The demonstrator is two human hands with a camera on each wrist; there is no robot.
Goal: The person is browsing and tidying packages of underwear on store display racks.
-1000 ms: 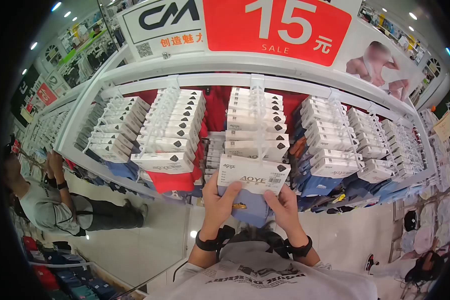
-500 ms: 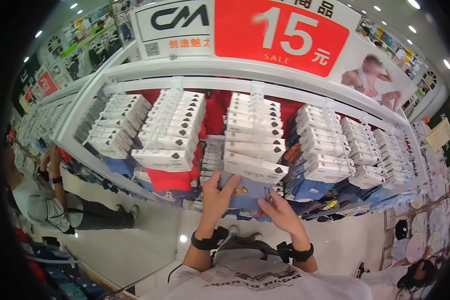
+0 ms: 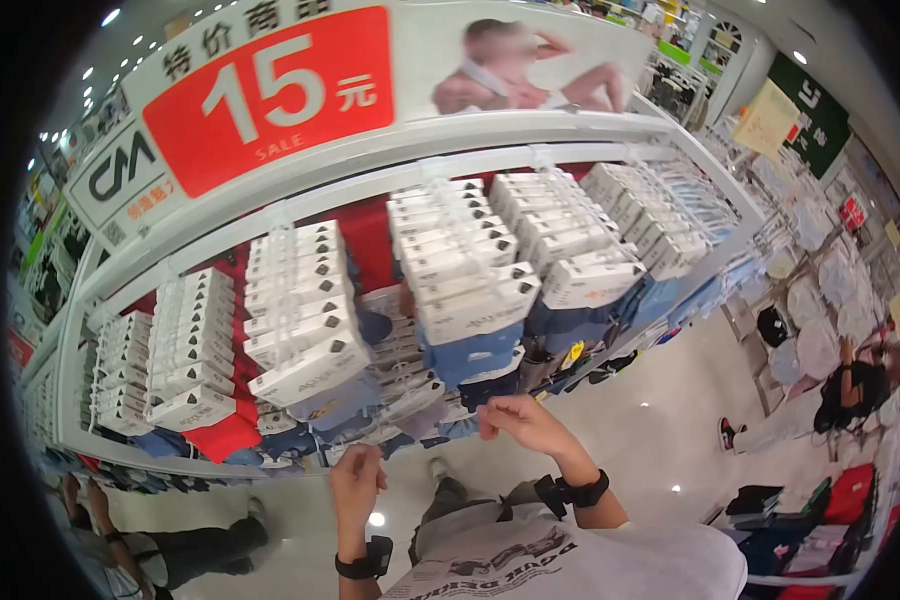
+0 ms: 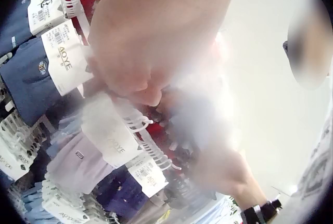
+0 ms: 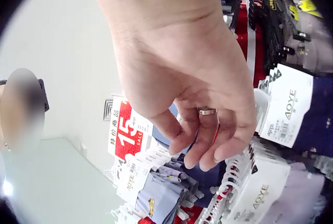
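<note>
Packs of folded underwear with white AOYE cards point(image 3: 312, 372) hang in rows; the front one here has grey-blue cloth point(image 3: 338, 402). Below it, in front of the rack, my left hand point(image 3: 358, 485) is raised with loosely bent fingers and holds nothing. My right hand point(image 3: 532, 428) is near the lower packs, below the blue ones point(image 3: 475, 355), fingers loosely bent and empty. The right wrist view shows a ring on this hand point(image 5: 182, 73) and a grey-blue pack with a yellow motif point(image 5: 156, 195) beyond it. The left wrist view shows the left hand point(image 4: 151, 42) partly blurred.
A white rack frame point(image 3: 400, 150) surrounds the rows, with a red 15 sale sign point(image 3: 270, 105) above. A person's legs point(image 3: 205, 545) show at lower left, and another person point(image 3: 850, 395) is at right. Folded clothes point(image 3: 805, 520) lie at lower right.
Both hands have let go of the grey-blue pack, which now hangs at the front of its row, and have drawn apart. The head view has turned right, so the rack appears further left.
</note>
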